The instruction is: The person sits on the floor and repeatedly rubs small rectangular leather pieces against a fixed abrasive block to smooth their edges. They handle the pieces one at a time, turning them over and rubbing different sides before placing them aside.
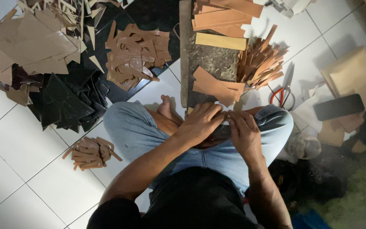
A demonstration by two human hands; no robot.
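I sit cross-legged on a white tiled floor. My left hand (201,121) and my right hand (243,129) meet over my lap, fingers curled together around something small that I cannot make out. Just beyond my fingertips lie flat tan leather pieces (214,87) on the near end of a dark worn work board (214,63). More tan strips (223,19) are stacked at the board's far end, above a yellowish strip (221,41).
A fan of narrow tan strips (261,63) lies right of the board, with red-handled scissors (282,91) and a black phone (339,107) beyond. Cut tan shapes (134,55) and black leather scraps (70,104) pile at left. A small tan heap (90,152) sits near my left knee.
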